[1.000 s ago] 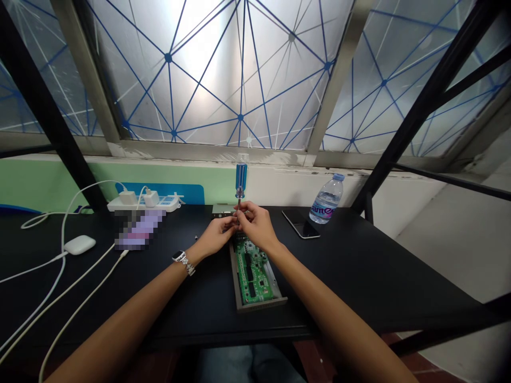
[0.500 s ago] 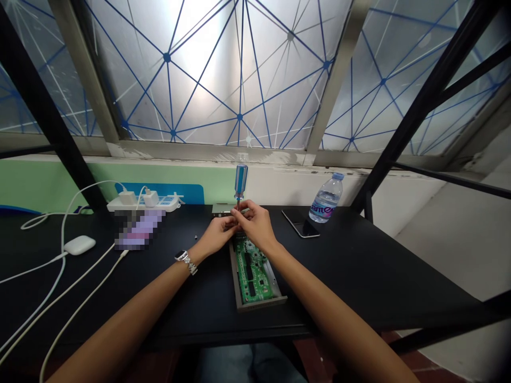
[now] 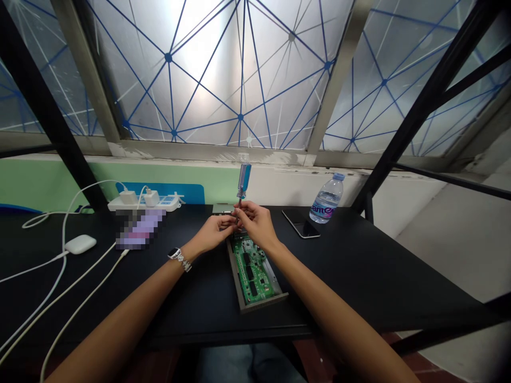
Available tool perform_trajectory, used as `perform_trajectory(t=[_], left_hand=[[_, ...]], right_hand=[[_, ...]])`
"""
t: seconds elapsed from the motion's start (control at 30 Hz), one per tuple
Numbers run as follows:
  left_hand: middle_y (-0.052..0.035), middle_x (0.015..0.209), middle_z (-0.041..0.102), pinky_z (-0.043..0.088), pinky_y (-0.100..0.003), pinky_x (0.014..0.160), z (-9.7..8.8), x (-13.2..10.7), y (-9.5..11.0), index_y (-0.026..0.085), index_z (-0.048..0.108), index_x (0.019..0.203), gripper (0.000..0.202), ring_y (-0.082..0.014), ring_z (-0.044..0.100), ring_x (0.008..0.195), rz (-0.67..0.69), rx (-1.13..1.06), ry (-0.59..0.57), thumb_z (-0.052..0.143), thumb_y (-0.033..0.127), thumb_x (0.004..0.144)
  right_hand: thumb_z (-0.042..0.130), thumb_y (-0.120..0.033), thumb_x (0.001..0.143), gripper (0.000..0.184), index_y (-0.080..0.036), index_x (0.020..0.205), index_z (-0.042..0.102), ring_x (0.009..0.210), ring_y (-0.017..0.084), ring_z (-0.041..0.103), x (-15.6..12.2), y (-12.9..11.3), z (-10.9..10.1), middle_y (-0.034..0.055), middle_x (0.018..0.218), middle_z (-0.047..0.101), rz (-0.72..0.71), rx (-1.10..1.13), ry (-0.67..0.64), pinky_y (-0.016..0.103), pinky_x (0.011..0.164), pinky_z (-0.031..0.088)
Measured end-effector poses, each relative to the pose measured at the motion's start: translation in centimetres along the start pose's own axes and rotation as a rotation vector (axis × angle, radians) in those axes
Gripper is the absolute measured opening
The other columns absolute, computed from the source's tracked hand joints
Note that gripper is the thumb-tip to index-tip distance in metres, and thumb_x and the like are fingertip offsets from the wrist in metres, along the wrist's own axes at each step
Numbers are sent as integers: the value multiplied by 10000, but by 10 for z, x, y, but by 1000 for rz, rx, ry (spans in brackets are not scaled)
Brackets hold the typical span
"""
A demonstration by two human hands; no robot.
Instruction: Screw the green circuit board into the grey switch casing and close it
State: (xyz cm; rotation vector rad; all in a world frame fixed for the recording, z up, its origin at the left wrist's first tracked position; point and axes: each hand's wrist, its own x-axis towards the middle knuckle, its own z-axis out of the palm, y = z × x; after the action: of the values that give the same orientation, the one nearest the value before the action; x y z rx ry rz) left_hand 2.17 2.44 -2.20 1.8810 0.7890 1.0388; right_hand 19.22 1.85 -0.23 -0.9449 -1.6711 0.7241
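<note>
A blue-handled screwdriver (image 3: pixel 244 175) stands upright in the right hand (image 3: pixel 257 224), its fingertips (image 3: pixel 243 209) pinching the shaft above the far end of an open metal case (image 3: pixel 235 279) holding a green circuit board (image 3: pixel 253 271). The left hand (image 3: pixel 211 233) meets it (grip unclear). Far right, a water bottle's (image 3: pixel 327 199) label is partly legible.

On the black worktop (image 3: pixel 359 276) there was a white power strip (image 3: pixel 143 202), a white earphone case (image 3: pixel 80 244), a long white cable (image 3: pixel 72 319), a phone (image 3: pixel 300 224) and one water bottle (image 3: pixel 327 198) standing beside it.
</note>
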Motion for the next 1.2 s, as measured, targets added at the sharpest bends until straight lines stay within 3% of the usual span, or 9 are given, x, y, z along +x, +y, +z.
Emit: perform_trajectory(t=[0.2,0.3,0.4,0.53,0.67,0.8,0.93,1.07,1.2], left_hand=[[-105,946,742,542,-346,837,-1,0,3,118,708,909,360,-255,697,924,37,142,-6,610,464,922],[-85,911,710,490,-303,709,-9,-4,9,154,689,950,292,-227,661,807,78,472,19,668,432,862],[-36,705,637,380,-284,559,-15,-9,15,176,650,885,263,-190,574,606,-29,725,-25,681,429,821],[-24,659,624,343,-285,511,-8,-11,13,180,613,876,179,-187,556,556,-129,667,-150,626,352,824],[-42,685,644,354,-297,523,4,-9,11,179,618,860,138,-198,574,580,-104,641,-130,598,312,827],[-34,650,630,351,-304,521,6,-8,12,172,639,878,143,-195,558,555,-108,623,-129,595,300,831],[-24,661,611,357,-299,518,4,-9,11,166,657,938,200,-194,548,569,-117,621,-130,593,339,862],[-92,922,680,469,-313,680,3,-7,7,165,687,1003,235,-232,628,808,40,600,6,583,351,905],[-127,1213,689,521,-329,884,7,-1,0,172,653,1213,334,-254,659,1078,86,244,53,517,373,983]], right_hand=[[566,-353,952,250,-228,1132,686,651,143,695,-2,-3,2,31,926,762,-60,16,-14,276,664,568],[547,-350,960,272,-225,1164,676,638,140,689,-2,-2,3,31,918,760,-61,-3,-20,271,658,563],[515,-344,974,277,-229,1181,658,596,122,663,-1,-2,4,20,935,757,-73,-4,-29,259,629,549],[491,-335,983,272,-235,1191,636,572,112,647,-2,-3,3,17,961,753,-81,8,-41,259,615,544],[559,-376,957,259,-234,1170,605,560,122,645,-2,-6,2,11,893,737,-84,29,-13,264,603,546],[686,-435,875,256,-216,956,582,578,151,672,1,-3,0,17,799,723,-41,106,57,256,553,534],[672,-449,884,263,-199,865,592,547,141,654,4,1,-2,54,831,751,-20,165,55,267,572,540],[636,-458,904,267,-191,902,643,569,138,654,4,0,-5,57,866,758,-21,139,36,277,617,549],[602,-464,926,279,-205,981,688,604,173,664,3,-1,-6,-4,645,669,-31,-4,47,281,629,535]])
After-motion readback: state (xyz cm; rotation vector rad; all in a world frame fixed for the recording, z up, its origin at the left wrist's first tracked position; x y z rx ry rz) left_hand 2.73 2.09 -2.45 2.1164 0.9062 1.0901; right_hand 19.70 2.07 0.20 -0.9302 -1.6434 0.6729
